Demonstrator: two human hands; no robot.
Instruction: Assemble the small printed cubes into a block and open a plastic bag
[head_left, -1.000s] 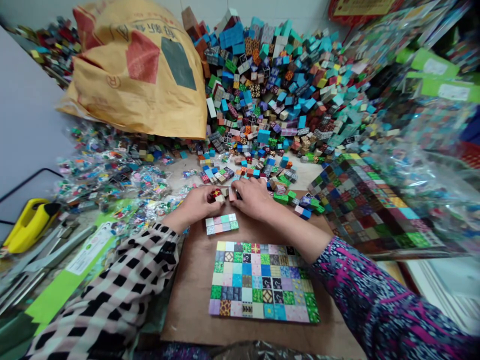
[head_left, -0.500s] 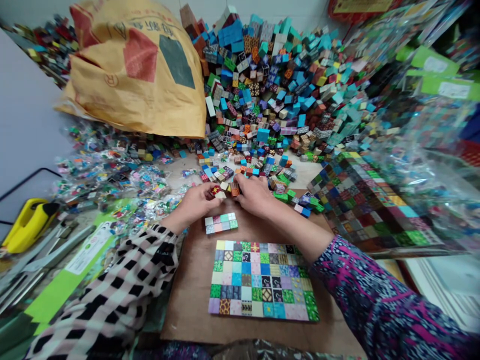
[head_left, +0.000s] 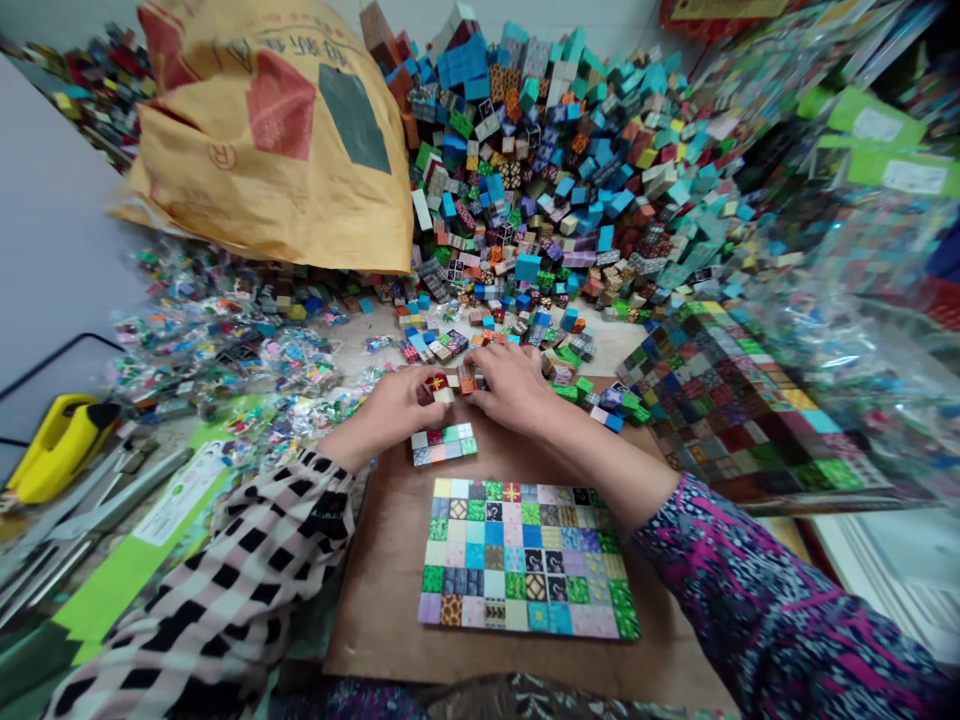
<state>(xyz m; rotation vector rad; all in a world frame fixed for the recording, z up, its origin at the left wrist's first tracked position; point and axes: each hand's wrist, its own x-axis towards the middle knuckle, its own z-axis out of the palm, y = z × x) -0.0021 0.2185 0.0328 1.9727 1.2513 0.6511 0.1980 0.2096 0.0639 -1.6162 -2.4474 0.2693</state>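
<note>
My left hand (head_left: 394, 405) is closed around a short row of small patterned cubes (head_left: 440, 387), a dark red one with a star at its end. My right hand (head_left: 512, 385) pinches an orange-brown cube (head_left: 467, 383) and holds it against that row. Just below the hands a short two-row strip of pastel cubes (head_left: 443, 444) lies on the brown board (head_left: 382, 590). Nearer me on the board sits a flat square mat of many coloured cubes (head_left: 525, 558).
A huge heap of loose coloured cubes (head_left: 555, 170) fills the back. A tan sack (head_left: 270, 140) leans at the back left. Bagged cube sets (head_left: 217, 350) lie left, a yellow tool (head_left: 56, 445) far left, and stacked cube mats (head_left: 720, 400) on the right.
Both hands shifted slightly away from me. The right hand brought an orange-brown cube up to the row held in the left hand.
</note>
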